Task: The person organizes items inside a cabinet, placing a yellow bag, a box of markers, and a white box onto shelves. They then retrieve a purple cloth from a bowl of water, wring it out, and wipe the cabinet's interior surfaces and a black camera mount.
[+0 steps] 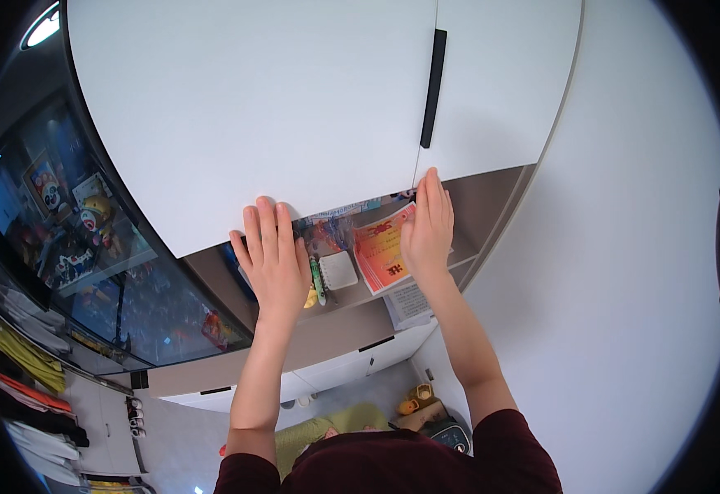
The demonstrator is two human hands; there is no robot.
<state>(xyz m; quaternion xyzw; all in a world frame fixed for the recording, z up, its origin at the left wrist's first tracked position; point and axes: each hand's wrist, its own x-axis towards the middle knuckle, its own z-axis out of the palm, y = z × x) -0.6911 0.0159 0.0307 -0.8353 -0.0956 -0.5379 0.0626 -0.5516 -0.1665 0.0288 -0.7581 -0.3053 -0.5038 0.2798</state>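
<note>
My left hand (273, 265) rests with spread fingers against the lower edge of a wide white cabinet door (255, 111). At the bottom of the seam with the narrower white door (502, 92), my right hand (429, 234) touches the edge with straight, close-set fingers. A black handle (434, 89) runs along that seam above it. Neither hand grasps anything. Below the doors, an open shelf (360, 301) holds a red-and-orange printed sheet (381, 250), a small spiral notebook (339, 270) and a green pen (317, 281). The hands partly cover the shelf.
To the left stands a glass-fronted display cabinet (150, 290) with figurines; clothes (23, 352) hang beyond it. A white wall (613, 247) borders the right side. Printed papers (410, 302) lie under the shelf, above white lower cabinets (335, 370). A cardboard box (421, 415) is on the floor.
</note>
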